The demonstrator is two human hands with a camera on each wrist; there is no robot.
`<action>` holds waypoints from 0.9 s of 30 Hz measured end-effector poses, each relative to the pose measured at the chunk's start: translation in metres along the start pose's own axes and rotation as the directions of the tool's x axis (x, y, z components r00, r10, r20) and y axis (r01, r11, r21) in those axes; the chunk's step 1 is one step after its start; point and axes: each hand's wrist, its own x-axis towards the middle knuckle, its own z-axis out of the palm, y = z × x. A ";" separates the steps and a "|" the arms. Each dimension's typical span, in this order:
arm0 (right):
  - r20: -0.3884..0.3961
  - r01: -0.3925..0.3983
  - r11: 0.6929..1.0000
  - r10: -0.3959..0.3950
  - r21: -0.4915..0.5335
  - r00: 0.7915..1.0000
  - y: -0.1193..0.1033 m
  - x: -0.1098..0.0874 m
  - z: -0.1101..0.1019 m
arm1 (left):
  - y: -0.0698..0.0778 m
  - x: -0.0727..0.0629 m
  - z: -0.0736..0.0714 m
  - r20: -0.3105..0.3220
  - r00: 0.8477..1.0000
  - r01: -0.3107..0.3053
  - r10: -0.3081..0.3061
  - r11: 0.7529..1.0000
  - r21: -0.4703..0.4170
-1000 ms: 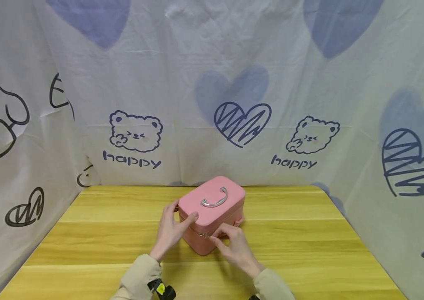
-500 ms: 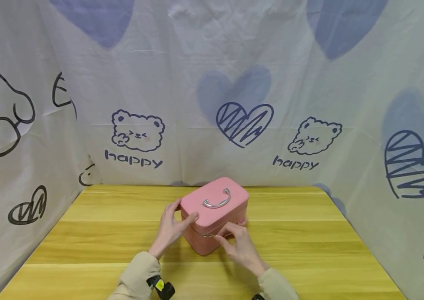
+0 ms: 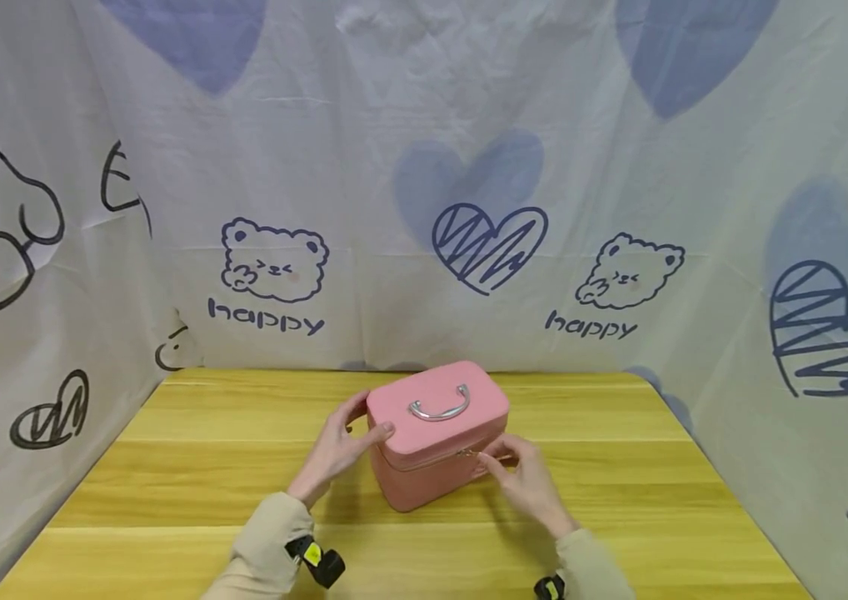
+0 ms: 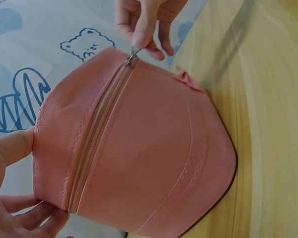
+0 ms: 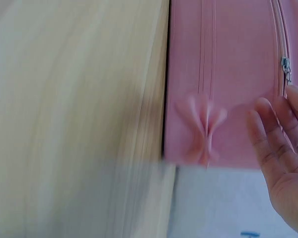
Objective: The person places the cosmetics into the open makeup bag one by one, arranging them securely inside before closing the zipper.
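A pink vanity case [image 3: 431, 479] stands upright on the table with its lid down and a silver curved handle [image 3: 442, 412] on top. My left hand [image 3: 337, 446] grips its left end, thumb on the lid's corner and fingers around the side. At the front seam, thumb and index finger of my right hand [image 3: 525, 479] pinch the zipper pull [image 4: 131, 58]; the other fingers are loosely bent. The zipper [image 4: 97, 131] runs back from the slider towards my left hand. Low on the front, a pink bow [image 5: 203, 126] shows beneath my right hand.
The wooden table [image 3: 192, 483] extends on both sides of the case. A white cloth [image 3: 379, 183] printed with hearts and bears hangs behind the table and along its sides. Small black devices with yellow marks [image 3: 314, 552] are strapped at both wrists.
My right hand has drawn the zipper pull rightwards along the front seam. The case has turned so more of its front shows and shifted slightly right. My left hand keeps its hold.
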 end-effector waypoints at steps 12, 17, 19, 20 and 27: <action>-0.086 -0.059 0.998 0.059 0.000 0.994 0.019 -0.003 -0.033 | -0.001 0.009 -0.008 0.108 0.993 0.067 -0.057 0.994 -0.091; -0.051 -0.048 0.999 0.048 0.009 0.998 0.022 -0.003 -0.035 | 0.002 0.009 -0.007 0.110 0.992 0.067 -0.062 0.997 -0.048; -0.047 -0.060 0.998 0.062 0.030 0.997 0.022 -0.002 -0.035 | 0.003 0.007 -0.004 0.082 0.995 0.062 -0.060 0.998 -0.011; -0.046 -0.066 0.997 0.068 0.036 0.997 0.022 -0.002 -0.035 | 0.004 0.005 -0.002 0.066 0.996 0.059 -0.059 0.998 0.007; -0.060 -0.077 0.997 0.078 0.023 0.995 0.015 -0.002 -0.032 | 0.008 -0.008 0.015 -0.007 0.997 0.074 -0.074 0.995 0.062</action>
